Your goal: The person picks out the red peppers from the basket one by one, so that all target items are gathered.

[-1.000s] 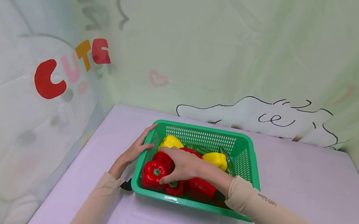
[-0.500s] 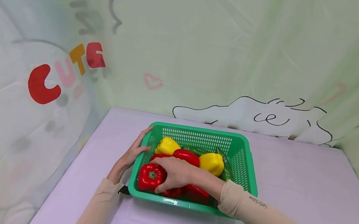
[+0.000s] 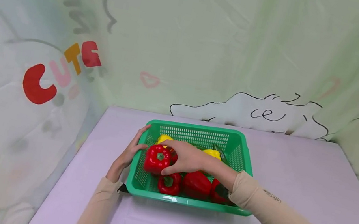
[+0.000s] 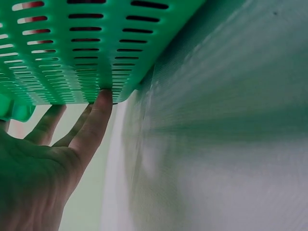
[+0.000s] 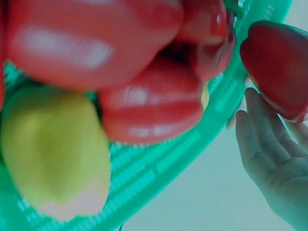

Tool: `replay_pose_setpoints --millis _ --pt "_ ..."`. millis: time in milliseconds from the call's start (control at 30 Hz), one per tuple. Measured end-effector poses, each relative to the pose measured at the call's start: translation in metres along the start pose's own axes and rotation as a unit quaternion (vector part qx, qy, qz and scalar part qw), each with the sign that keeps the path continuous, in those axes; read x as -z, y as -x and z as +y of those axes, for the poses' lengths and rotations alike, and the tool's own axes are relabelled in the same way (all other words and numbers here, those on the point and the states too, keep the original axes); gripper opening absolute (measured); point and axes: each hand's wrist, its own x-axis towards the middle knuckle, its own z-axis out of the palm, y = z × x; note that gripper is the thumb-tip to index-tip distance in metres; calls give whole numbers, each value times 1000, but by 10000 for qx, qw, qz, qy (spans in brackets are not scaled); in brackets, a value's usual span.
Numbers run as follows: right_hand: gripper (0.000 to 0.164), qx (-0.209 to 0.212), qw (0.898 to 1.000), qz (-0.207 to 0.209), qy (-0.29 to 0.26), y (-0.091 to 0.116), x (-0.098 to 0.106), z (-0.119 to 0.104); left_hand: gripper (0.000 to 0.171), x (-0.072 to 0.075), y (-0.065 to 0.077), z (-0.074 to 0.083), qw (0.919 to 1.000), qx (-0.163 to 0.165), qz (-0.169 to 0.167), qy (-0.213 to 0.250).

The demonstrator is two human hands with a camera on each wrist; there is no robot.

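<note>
My right hand [image 3: 186, 159] holds a red bell pepper [image 3: 158, 159], lifted above the left part of the green basket [image 3: 185, 200]. Its green stem end points toward the head camera. In the right wrist view the held red bell pepper [image 5: 279, 70] sits at the fingers, beyond the basket's rim. My left hand [image 3: 129, 155] rests at the basket's left side, thumb over the rim. In the left wrist view its nearly straight fingers [image 4: 96, 120] touch the slotted outer wall [image 4: 82, 62].
Inside the basket lie more red bell peppers [image 3: 197, 184], yellow bell peppers [image 5: 55, 149] and long green vegetables [image 3: 220, 153]. The basket stands on a table with a pale lilac cover [image 3: 295, 188]. A printed curtain [image 3: 212, 46] hangs behind.
My right hand has taken hold of the red bell pepper at the basket's front left and raised it, uncovering another red bell pepper below. My left hand stays at the basket's side.
</note>
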Motion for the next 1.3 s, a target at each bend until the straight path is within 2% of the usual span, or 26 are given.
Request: replay_pose_setpoints --millis 233,433,600,800,1033,1133,1300 --pt "76 -362 9976 517 -281 12 32 21 74 6 3 -1 9998 -89 76 -144" --pt "75 -705 9897 1135 -506 32 59 44 72 8 6 -4 9998 -123 70 -126" --pt "72 -904 9799 1736 -396 55 82 63 73 9 6 -4 9998 -217 -18 -18" --pt "80 -1513 9604 2334 -161 90 108 87 72 10 7 -5 9996 -260 -45 36" --pt "88 -2287 9316 2815 -245 120 119 125 72 10 8 -6 9995 -301 -74 6" --pt "91 -2509 9247 2852 -243 127 118 142 73 11 9 -5 9995 -299 -45 -15" --pt "92 -2805 9189 2756 -324 135 111 165 73 13 12 -5 9996 -264 -18 -25"
